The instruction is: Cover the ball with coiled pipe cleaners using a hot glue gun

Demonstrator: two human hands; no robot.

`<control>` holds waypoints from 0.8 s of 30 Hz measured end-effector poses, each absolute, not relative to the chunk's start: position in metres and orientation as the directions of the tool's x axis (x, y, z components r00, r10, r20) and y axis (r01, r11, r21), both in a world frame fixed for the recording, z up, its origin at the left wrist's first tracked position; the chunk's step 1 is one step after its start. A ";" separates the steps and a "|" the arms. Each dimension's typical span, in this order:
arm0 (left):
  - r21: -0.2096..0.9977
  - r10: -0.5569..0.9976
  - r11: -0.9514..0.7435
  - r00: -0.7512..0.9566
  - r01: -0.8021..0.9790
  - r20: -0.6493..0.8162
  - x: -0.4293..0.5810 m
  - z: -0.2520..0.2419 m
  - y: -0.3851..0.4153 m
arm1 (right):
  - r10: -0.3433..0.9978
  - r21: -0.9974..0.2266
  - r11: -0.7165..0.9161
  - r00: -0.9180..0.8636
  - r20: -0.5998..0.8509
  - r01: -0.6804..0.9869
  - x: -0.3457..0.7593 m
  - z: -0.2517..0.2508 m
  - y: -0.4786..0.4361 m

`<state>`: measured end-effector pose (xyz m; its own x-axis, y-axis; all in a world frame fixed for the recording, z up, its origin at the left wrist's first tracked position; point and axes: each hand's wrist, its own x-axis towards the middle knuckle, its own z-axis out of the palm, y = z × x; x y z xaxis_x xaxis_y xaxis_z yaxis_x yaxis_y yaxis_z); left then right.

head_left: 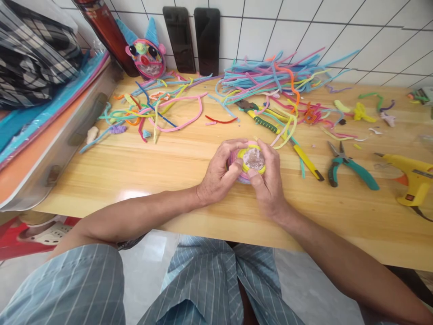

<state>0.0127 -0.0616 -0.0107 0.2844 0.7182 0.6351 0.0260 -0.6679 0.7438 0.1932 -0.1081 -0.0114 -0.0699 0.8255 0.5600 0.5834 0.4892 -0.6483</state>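
The striped shirt lies nearest. Left hand and right hand fingers grip the coiled piece; the translucent box shows orange contents.

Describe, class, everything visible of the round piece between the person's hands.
The round piece looks wound from fuzzy stems: pink and purple outside, a yellow ring within, and a pale, mottled centre. That face points toward the camera. The left hand and right hand hold opposite sides, thumbs over its face, covering parts of the rim. Whether it touches the table is unclear.
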 end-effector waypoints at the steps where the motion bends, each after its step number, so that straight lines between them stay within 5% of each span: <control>1: 0.747 0.722 -0.664 0.286 0.031 0.630 0.012 -0.011 -0.062 | 0.824 -0.643 0.489 -0.070 0.562 0.589 0.193 -0.012 -0.108; 24: 0.723 0.698 -0.689 0.305 0.044 0.647 0.014 -0.014 -0.061 | 0.848 -0.687 0.491 -0.115 0.517 0.536 0.200 -0.007 -0.110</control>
<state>0.0141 -0.0612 -0.0143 0.3049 0.6984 0.6475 0.0441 -0.6895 0.7230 0.1996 -0.1097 -0.0074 -0.1150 0.8481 0.5171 0.5361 0.4913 -0.6865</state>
